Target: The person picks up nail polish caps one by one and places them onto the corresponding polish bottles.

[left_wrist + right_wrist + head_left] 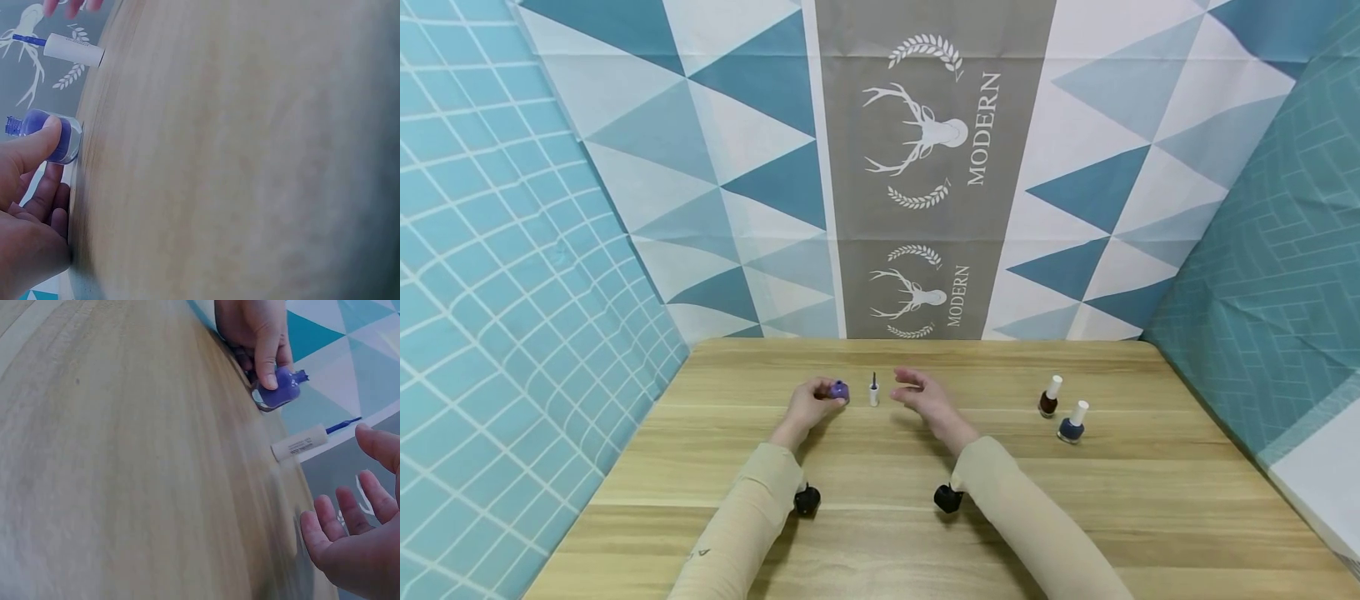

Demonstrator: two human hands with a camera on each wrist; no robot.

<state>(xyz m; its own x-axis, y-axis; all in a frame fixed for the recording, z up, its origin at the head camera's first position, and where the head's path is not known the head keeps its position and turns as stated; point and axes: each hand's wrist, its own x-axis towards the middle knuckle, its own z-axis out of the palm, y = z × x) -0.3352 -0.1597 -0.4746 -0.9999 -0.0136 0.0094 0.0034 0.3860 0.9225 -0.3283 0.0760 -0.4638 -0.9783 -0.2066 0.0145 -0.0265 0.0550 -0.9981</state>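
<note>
Between my hands, brush cap (873,392) stands upright w/ brush up, at 9 o'clock of R hand (925,397), fingers loose, nearer. L hand (811,404) grips purple polish bottle (838,390).

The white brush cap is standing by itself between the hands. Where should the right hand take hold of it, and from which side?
Pinch the brush cap low on its white barrel, probably from the right hand's own side. It stands on the table with the brush pointing up, so a grip from above would meet the wet bristles. The left hand holds the purple bottle on the other side.
</note>
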